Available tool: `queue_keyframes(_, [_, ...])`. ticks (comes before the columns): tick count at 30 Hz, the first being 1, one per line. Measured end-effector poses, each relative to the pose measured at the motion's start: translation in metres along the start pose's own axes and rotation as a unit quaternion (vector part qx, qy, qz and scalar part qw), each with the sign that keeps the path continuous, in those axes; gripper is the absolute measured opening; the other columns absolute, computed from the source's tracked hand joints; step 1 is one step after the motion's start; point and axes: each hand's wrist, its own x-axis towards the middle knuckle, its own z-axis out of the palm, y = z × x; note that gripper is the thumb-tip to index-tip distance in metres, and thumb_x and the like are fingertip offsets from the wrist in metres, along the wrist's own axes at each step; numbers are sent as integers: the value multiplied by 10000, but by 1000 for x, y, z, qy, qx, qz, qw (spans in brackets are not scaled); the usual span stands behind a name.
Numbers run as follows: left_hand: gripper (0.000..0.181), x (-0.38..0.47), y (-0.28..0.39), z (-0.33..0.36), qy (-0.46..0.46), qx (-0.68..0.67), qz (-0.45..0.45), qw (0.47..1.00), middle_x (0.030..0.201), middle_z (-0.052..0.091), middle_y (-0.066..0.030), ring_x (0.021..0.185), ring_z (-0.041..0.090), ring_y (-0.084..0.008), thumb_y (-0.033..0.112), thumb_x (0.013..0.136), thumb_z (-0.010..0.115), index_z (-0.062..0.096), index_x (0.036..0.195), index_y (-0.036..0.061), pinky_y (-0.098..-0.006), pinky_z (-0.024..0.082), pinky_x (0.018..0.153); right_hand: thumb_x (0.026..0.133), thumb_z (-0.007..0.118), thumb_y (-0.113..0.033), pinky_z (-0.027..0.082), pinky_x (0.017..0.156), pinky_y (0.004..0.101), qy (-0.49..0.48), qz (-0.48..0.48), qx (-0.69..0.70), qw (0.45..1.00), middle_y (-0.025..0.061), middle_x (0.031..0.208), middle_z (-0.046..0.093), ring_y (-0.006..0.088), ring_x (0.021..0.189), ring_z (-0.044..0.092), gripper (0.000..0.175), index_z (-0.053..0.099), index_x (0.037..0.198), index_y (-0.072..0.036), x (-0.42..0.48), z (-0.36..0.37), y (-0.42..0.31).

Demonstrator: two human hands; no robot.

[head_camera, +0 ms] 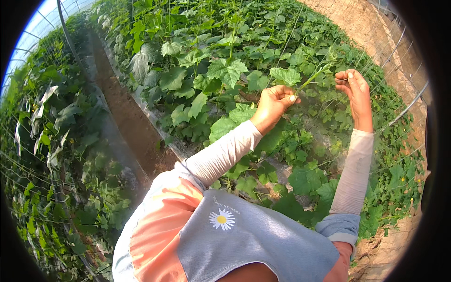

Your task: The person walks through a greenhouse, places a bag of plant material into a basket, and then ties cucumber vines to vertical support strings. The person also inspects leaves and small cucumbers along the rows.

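My left hand [276, 105] pinches the green stem of a leafy vine [314, 76], which looks like a cucumber vine, between thumb and fingers. The vine's tip slants up and to the right from that grip, and a broad lobed leaf [286, 76] stands just above the fingers. To the right of the tip, my right hand [353, 86] is raised with thumb and fingers drawn close together. Whether a thin tendril or string lies between them cannot be told. Thin upright strings run among the plants around both hands.
Dense vine rows [197, 46] spread ahead and to the right. A bare soil path [121, 102] runs between them and another row [70, 169] at left. A curved metal pole [67, 31] rises at upper left, and an earthen wall [352, 21] stands at upper right.
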Motion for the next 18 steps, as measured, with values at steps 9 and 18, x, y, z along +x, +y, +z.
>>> queue_keyframes(9, [309,-4,-43,13,99,313,230,916,734,547,-166,727,533,-346,-72,643,556,602,939,3,-408,437,636,957,464,-138,465,750,291,77,-80,-191,975,187,1232,553,166,940,587,459,311,1364,10,-74,95,-9])
queue_keyframes(18, [531,-71,-9,-96,-38,417,172,892,1294,479,-125,1096,505,-294,-12,773,649,469,1266,72,-331,527,747,936,476,-123,470,695,256,197,-215,-165,942,223,1315,463,207,946,568,518,247,1388,-15,-79,168,-21])
